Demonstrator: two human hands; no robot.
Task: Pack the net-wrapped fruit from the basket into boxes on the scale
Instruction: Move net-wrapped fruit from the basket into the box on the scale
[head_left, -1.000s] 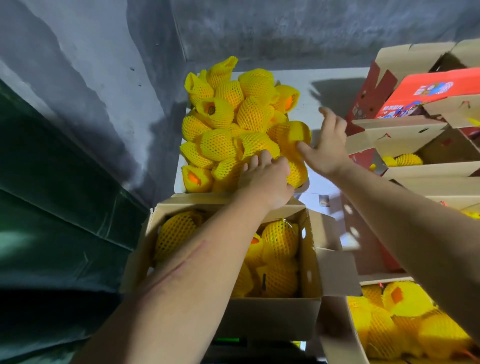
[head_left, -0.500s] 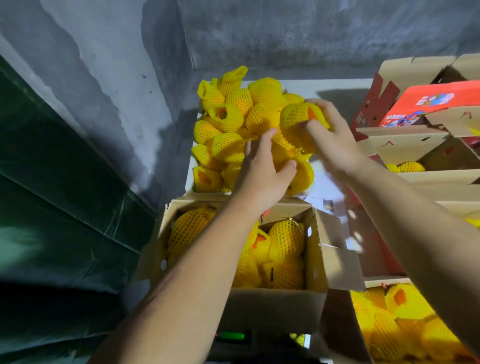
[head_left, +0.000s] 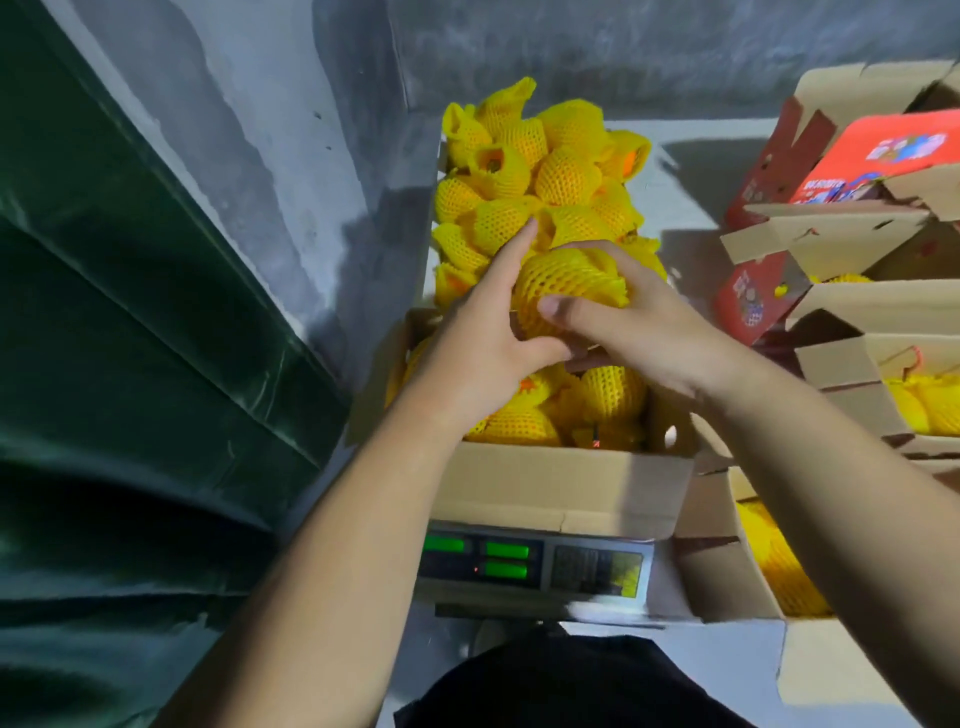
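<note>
Both hands (head_left: 566, 332) around one net-wrapped fruit (head_left: 566, 283) above the box (head_left: 550, 483)

Left arm (head_left: 332, 545): bare from wrist to elbow, no sleeve showing, entering from 7 o'clock.
Right arm (head_left: 841, 467): bare too, entering from 4 o'clock.
Left hand (head_left: 483, 343): no glove, ring or watch.
Right hand (head_left: 644, 332): likewise plain.
Clothing (head_left: 561, 680): dark, black-looking fabric at 6 o'clock.

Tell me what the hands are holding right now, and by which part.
Both hands hold one net-wrapped fruit above the box: the left hand cups its left side, the right hand wraps its right side, thumb across the front.
</note>
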